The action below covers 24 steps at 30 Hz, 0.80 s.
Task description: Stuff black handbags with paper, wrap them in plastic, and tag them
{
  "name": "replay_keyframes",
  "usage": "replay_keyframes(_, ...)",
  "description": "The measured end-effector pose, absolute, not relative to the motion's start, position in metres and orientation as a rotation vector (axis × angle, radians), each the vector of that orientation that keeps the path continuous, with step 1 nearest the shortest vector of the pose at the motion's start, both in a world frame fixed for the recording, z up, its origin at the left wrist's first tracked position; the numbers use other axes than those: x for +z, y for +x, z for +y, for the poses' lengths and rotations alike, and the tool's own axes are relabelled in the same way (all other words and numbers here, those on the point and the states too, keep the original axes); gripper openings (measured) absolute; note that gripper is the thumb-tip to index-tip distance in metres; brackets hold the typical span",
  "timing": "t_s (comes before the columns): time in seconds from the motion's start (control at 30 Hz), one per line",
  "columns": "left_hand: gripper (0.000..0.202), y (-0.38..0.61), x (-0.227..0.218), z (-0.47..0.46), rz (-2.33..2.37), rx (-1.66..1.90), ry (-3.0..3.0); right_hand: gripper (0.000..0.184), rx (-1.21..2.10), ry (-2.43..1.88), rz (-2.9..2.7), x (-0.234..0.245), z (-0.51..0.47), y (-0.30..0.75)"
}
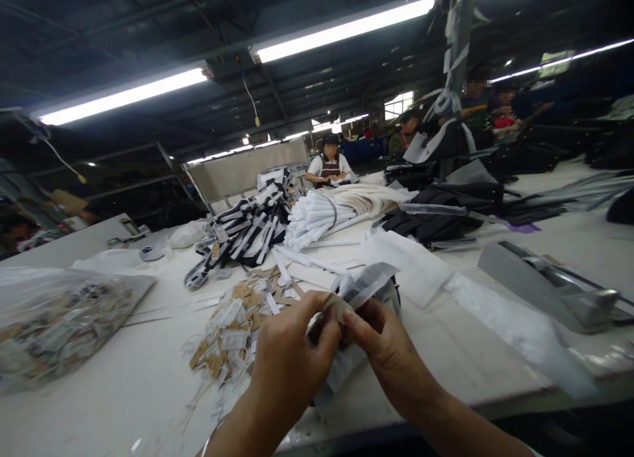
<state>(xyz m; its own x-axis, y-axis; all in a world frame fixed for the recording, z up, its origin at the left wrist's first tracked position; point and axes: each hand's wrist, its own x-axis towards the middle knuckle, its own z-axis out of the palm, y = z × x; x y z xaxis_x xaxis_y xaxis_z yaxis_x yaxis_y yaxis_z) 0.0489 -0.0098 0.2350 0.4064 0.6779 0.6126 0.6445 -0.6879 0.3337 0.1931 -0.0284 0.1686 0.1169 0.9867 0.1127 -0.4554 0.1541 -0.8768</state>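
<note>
My left hand [290, 354] and my right hand [384, 345] meet in front of me over the white table [123, 384]. Both pinch a small clear plastic sleeve with a tag [364, 284] inside it, held just above the table edge. The fingers of both hands are closed on it. To the left of my hands lies a loose pile of brown and white paper tags [232, 325].
A clear bag of tags [54, 321] lies at the far left. Black-and-white folded items [245, 236], a bundle of white rods [317, 219] and black items [436, 212] sit further back. A grey tape dispenser [549, 285] stands at right. Other people work at the far end.
</note>
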Motion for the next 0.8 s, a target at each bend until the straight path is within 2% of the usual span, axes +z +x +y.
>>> replay_keyframes(0.2,0.035,0.055,0.216,-0.013,1.123,1.453,3.004,0.03,1.279,-0.689,-0.79,0.171,-0.024,0.188)
replay_keyframes(0.3,0.053,0.056,0.205,-0.018,1.146,1.476,3.045,0.029,1.306,-0.649,-0.767,0.171,-0.022,0.188)
replay_keyframes(0.4,0.063,0.056,0.194,-0.017,1.214,1.444,3.061,0.031,1.311,-0.633,-0.774,0.172,-0.023,0.189)
replay_keyframes(0.63,0.066,0.059,0.184,-0.01,1.235,1.406,3.073,0.037,1.254,-0.701,-0.789,0.169,-0.024,0.193)
replay_keyframes(0.7,0.061,0.056,0.19,-0.011,1.156,1.398,3.004,0.031,1.201,-0.755,-0.783,0.169,-0.022,0.196)
replay_keyframes(0.8,0.042,0.044,0.206,-0.006,1.132,1.304,2.72,0.027,1.208,-0.755,-0.8,0.171,-0.019,0.202)
